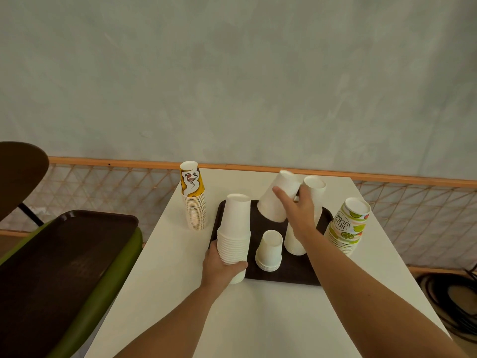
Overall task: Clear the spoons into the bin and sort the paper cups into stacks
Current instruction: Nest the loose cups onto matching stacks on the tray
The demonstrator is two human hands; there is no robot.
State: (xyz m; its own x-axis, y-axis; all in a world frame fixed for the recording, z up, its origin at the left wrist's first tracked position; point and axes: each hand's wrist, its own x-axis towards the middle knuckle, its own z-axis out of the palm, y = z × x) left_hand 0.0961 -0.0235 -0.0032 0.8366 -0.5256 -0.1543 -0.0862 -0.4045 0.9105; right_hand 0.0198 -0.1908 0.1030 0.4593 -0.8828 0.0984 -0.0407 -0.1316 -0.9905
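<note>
My left hand grips a tall stack of upside-down white paper cups near its base, at the left edge of a dark brown tray. In the air above the tray's far side, my right hand holds a single white cup, tilted. Behind that hand stands another tall white stack. A short white stack sits in the tray's middle. A yellow printed stack stands on the table to the left, a green lime-print stack to the right. No spoons are visible.
The white table is bordered at the back by an orange-framed mesh fence. A second dark tray rests on a green bin at the left. Black cables lie on the floor at the right.
</note>
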